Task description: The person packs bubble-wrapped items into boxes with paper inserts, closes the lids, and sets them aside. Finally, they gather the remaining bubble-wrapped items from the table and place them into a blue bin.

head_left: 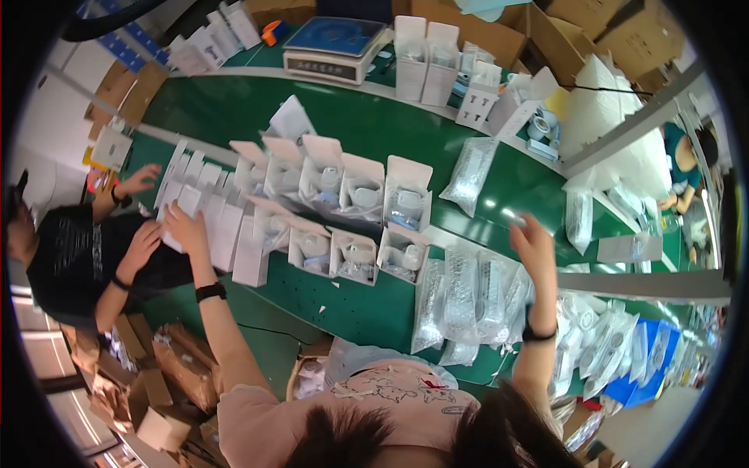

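My left hand [186,228] lies with its fingers spread on a group of closed white boxes [225,234] at the left of the green table. Right beside it is a co-worker's hand [142,243]. Over the right part of the table my right hand [535,246] is raised, fingers apart, with nothing visible in it. Bubble-wrapped packages [460,292] lie below and left of that hand. Between my hands stand two rows of white boxes with raised flaps, among them an open box [406,204]; bagged white parts show inside them.
A co-worker in black [66,257] is at the left. A blue-topped scale [335,47] stands at the far edge, with tall white boxes [425,66] to its right. One bubble-wrapped package [470,175] lies on the green table [374,117]. A metal post [640,117] rises at the right.
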Available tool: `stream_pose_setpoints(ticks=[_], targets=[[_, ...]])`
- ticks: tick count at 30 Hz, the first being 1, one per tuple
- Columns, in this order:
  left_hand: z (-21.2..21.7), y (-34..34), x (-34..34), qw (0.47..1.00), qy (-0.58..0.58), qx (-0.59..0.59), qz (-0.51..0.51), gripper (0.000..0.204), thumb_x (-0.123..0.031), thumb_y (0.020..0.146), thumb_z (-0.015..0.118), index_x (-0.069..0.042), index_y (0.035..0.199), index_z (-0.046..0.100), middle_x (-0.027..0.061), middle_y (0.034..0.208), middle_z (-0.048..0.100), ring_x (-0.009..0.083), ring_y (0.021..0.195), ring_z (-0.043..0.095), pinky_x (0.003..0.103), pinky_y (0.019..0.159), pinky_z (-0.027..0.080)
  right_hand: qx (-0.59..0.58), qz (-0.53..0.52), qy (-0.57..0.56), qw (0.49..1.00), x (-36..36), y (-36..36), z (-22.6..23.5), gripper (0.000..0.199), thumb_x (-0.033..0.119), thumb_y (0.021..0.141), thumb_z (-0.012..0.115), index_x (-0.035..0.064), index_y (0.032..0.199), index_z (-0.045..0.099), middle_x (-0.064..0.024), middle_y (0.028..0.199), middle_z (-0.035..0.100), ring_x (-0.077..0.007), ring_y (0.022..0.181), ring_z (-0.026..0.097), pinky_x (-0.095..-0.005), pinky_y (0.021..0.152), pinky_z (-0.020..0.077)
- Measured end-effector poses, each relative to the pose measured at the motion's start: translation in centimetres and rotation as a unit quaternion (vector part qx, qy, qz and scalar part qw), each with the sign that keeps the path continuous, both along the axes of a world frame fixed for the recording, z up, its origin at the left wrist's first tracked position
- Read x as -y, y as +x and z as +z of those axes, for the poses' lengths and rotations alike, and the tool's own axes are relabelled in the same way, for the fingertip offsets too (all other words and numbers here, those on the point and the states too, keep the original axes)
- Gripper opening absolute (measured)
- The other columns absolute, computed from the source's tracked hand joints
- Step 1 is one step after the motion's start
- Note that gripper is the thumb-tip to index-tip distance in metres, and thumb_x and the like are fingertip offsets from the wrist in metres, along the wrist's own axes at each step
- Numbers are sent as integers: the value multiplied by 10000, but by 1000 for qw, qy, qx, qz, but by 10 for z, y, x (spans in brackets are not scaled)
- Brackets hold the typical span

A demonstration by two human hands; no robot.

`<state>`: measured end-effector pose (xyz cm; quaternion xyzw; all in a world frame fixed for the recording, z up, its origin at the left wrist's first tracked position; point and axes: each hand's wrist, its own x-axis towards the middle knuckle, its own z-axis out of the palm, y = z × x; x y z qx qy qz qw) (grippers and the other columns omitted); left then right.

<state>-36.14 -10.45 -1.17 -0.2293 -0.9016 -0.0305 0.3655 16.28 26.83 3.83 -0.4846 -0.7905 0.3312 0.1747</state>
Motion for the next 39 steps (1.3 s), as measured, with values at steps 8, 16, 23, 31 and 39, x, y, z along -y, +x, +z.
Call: stream_pose_setpoints(ticks=[8, 16, 23, 31, 39], targets=[[-4, -26, -26, 963, -135, 223, 66, 548, -141, 662, 655, -96, 1155, 421, 130, 1244, 350, 330, 1148, 320, 564, 826, 331, 272, -108, -51, 955, -102, -139, -120, 902, 466, 663, 624, 69, 1327, 158, -243, 1123, 426, -369, 960, 508, -376, 782, 448], [-24, -57, 7, 967, -142, 210, 34, 475, -92, 772, 535, -49, 1220, 384, 165, 1262, 373, 355, 1108, 389, 455, 861, 370, 13, -175, -104, 979, -103, -135, -147, 904, 216, 628, 646, 47, 1326, 97, -238, 1135, 435, -363, 988, 499, -377, 815, 425], [68, 60, -14, 974, 155, 113, -118, 370, -82, 844, 453, 12, 1199, 410, 200, 1170, 469, 359, 1060, 454, 371, 878, 372, -521, -122, -183, 824, 10, -44, -2, 656, 172, 694, 494, 67, 1292, 249, -124, 1164, 437, -231, 1030, 468, -331, 840, 410], [93, 318, -66, 744, 147, 241, -606, 312, -158, 841, 470, 12, 1102, 480, 250, 1179, 420, 436, 1100, 404, 509, 926, 312, -501, -14, -321, 804, 210, -13, -21, 876, 251, 608, 630, 21, 1324, 180, -117, 1305, 318, -237, 1198, 327, -344, 992, 246], [65, 319, -70, 458, 153, 536, -692, 489, -240, 723, 652, -123, 1154, 452, 187, 1247, 303, 429, 1160, 319, 500, 948, 265, -479, 45, -357, 801, 213, 10, -63, 688, 203, 706, 563, 51, 1305, 261, -100, 1300, 337, -222, 1176, 350, -347, 977, 279]])
